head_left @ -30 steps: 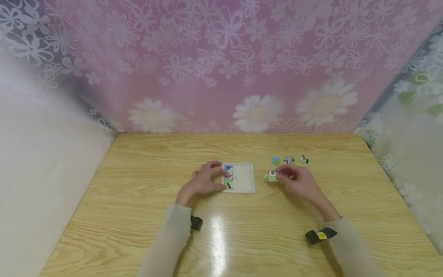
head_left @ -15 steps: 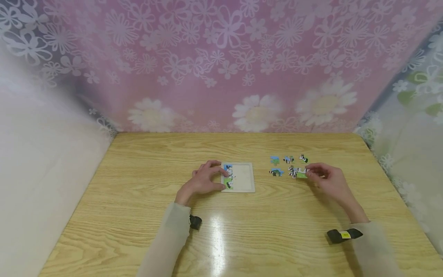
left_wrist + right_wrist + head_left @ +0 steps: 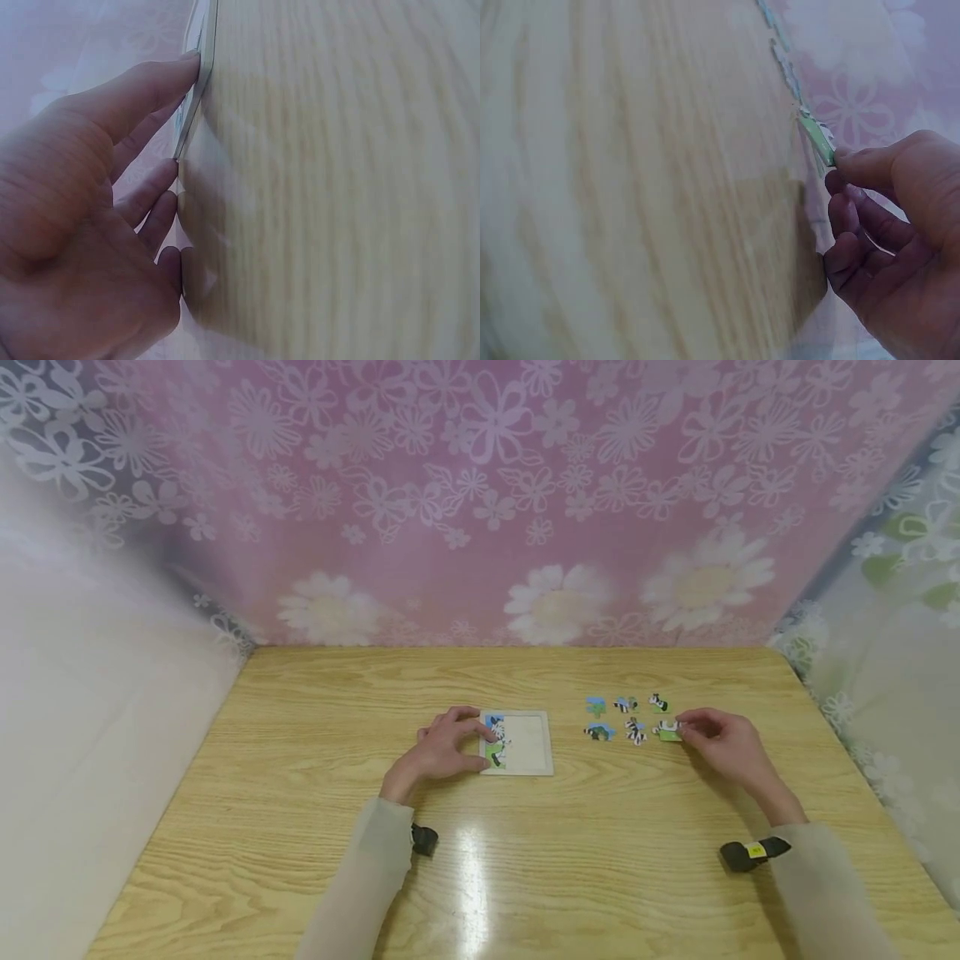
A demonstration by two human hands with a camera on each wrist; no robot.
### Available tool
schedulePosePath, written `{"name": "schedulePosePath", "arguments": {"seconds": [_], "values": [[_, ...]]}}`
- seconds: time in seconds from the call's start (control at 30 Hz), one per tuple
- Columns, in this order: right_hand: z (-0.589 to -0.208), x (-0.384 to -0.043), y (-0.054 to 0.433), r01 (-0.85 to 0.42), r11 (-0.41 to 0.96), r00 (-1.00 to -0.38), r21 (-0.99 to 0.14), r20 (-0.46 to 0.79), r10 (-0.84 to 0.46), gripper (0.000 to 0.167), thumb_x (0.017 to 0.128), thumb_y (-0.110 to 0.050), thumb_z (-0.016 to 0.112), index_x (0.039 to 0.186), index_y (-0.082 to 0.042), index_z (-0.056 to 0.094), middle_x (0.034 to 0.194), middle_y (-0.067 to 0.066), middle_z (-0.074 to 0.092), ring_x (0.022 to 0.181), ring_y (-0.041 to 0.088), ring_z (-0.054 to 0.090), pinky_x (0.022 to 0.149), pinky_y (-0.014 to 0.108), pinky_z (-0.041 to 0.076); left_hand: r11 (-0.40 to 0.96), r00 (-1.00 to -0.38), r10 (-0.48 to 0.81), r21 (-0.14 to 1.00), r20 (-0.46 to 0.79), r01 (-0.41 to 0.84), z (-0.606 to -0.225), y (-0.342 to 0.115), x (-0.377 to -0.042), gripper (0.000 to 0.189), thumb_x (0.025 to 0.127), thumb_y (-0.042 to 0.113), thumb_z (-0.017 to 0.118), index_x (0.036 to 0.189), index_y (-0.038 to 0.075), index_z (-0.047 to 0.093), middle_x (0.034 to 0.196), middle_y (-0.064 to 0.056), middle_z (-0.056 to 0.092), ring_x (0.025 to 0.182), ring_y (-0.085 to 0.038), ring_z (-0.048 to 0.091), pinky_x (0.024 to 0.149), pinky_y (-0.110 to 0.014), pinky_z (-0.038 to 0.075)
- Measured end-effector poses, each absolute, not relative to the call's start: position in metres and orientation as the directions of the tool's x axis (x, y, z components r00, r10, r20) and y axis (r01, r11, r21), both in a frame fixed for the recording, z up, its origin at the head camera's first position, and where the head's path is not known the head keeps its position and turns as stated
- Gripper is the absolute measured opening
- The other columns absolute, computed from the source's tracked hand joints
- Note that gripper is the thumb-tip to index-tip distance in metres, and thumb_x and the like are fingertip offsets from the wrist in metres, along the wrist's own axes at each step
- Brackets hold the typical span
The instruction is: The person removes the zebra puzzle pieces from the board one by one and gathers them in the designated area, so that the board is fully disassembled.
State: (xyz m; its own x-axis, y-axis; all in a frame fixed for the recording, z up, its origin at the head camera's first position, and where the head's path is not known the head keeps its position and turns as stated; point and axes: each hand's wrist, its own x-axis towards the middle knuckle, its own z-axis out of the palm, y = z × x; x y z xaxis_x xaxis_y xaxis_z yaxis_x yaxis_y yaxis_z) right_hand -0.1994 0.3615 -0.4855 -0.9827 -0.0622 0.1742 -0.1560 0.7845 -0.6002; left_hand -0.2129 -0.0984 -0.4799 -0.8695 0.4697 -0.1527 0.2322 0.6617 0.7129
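Note:
My right hand [image 3: 723, 745] pinches a puzzle piece [image 3: 666, 731] with a green lower part and black-and-white markings, by its right end between thumb and fingers. In the right wrist view this piece [image 3: 819, 140] is tilted, its green edge towards the camera. My left hand [image 3: 444, 747] rests spread on the left side of a pale puzzle tray [image 3: 550, 747], steadying it. One fingertip touches the fitted zebra pieces [image 3: 497, 752] along the tray's left side. In the left wrist view, the thumb [image 3: 184, 71] presses on the tray's rim.
Several loose pieces lie right of the tray: a blue-green one [image 3: 596, 707], a striped one [image 3: 626, 704], a panda-like one [image 3: 658, 702], a dark-and-blue one [image 3: 599, 732] and another striped one [image 3: 635, 732]. The wooden table [image 3: 337, 710] meets a flowered pink curtain [image 3: 450, 527] behind.
My right hand has moved right from near the tray with the green-edged piece, past the striped piece to the right end of the loose pieces. The left hand and tray stay put.

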Motion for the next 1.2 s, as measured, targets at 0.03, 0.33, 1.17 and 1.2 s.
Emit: {"name": "schedulePosePath", "arguments": {"seconds": [0.03,0.33,1.17,1.2], "values": [[-0.486,-0.201,0.361,-0.156,0.788,-0.983,-0.595,0.172,-0.064,0.020,0.099,-0.017,0.068,0.113,-0.003,0.074,0.095,0.016,0.074,0.074,-0.010,0.054,0.064,0.017,0.045,0.662,-0.870,0.469,0.713,-0.152,0.232,-0.480,-0.099,-0.213,0.028,0.092,0.029,0.077,0.119,0.032,0.071,0.164,-0.001,0.034,0.150,-0.036,0.028,0.105,-0.060,0.019],[-0.485,-0.206,0.357,-0.148,0.829,-0.986,-0.540,0.143,-0.084,0.018,0.099,-0.017,0.067,0.111,-0.005,0.074,0.098,0.015,0.074,0.083,0.020,0.067,0.068,0.024,0.047,0.658,-0.869,0.469,0.718,-0.154,0.228,-0.477,-0.099,-0.211,0.028,0.092,0.029,0.077,0.120,0.030,0.071,0.164,-0.002,0.033,0.150,-0.036,0.028,0.105,-0.060,0.019],[-0.465,-0.203,0.277,-0.237,0.705,-0.971,-0.669,0.155,-0.181,0.028,0.101,-0.026,0.065,0.119,-0.005,0.072,0.104,0.012,0.072,0.089,0.025,0.069,0.067,0.026,0.053,0.646,-0.889,0.433,0.738,-0.148,0.192,-0.479,-0.103,-0.243,0.060,0.092,0.040,0.076,0.146,0.025,0.056,0.140,-0.009,0.050,0.130,-0.027,0.049,0.113,-0.053,0.037],[-0.465,-0.204,0.273,-0.241,0.696,-0.970,-0.676,0.152,-0.188,0.027,0.101,-0.025,0.065,0.119,-0.005,0.072,0.104,0.012,0.072,0.089,0.025,0.069,0.067,0.026,0.052,0.649,-0.885,0.440,0.735,-0.151,0.197,-0.478,-0.103,-0.244,0.062,0.092,0.040,0.076,0.148,0.025,0.055,0.140,-0.010,0.049,0.129,-0.027,0.049,0.112,-0.052,0.039]]}}
